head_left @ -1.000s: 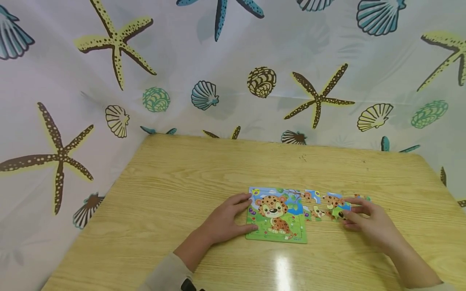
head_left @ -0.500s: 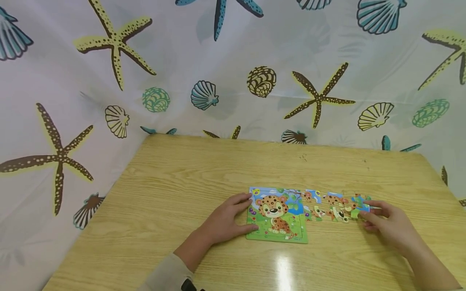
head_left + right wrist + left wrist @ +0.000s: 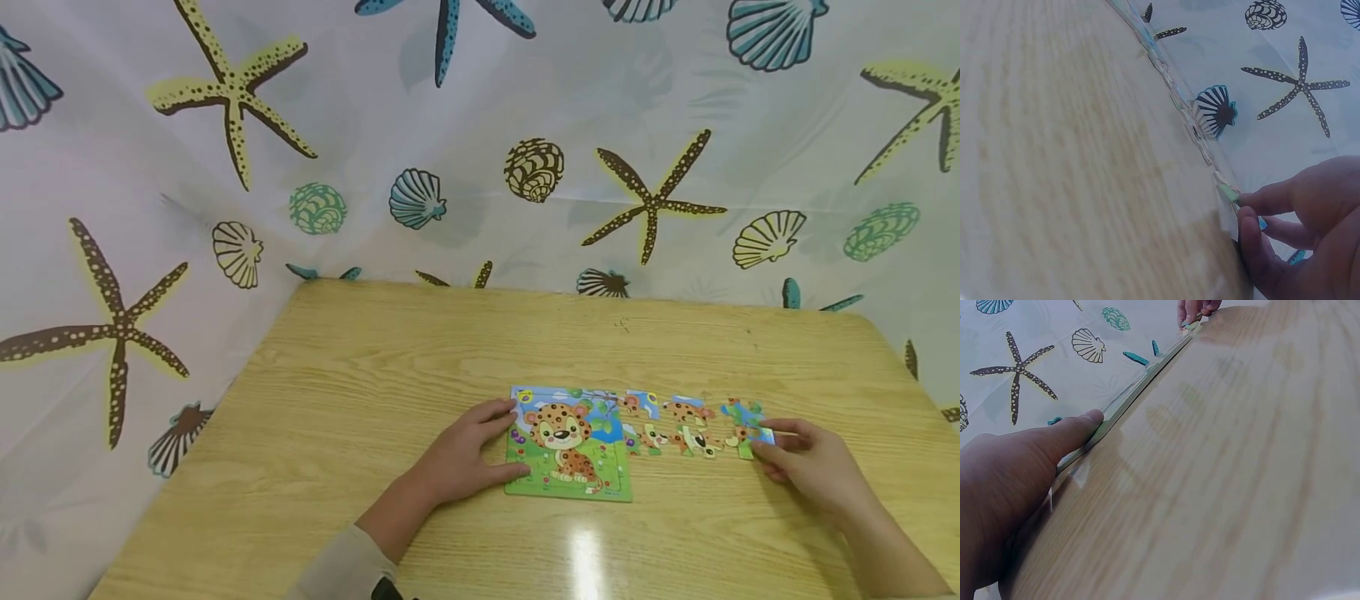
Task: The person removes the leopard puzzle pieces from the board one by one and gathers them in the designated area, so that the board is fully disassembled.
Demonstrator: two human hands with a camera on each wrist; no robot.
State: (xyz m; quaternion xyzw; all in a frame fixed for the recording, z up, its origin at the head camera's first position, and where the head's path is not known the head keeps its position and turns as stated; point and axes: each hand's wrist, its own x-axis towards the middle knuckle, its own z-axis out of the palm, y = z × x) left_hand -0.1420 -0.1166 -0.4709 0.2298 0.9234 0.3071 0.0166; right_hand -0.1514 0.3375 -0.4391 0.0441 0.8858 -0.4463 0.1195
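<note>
Spotted-cub puzzle board [image 3: 570, 446], flat — jigsaw pieces [image 3: 701, 442] alongside.

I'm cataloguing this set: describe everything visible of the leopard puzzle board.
The puzzle board is thin, squarish and looks like card or wood. It lies flat on the table, its face showing a spotted cub seated on flowered grass under blue sky. The left hand touches its left side; puzzle pieces lie by its right edge.

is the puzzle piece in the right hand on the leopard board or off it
Off: the right hand pinches the puzzle piece apart from the leopard board, with other pieces between.
</note>
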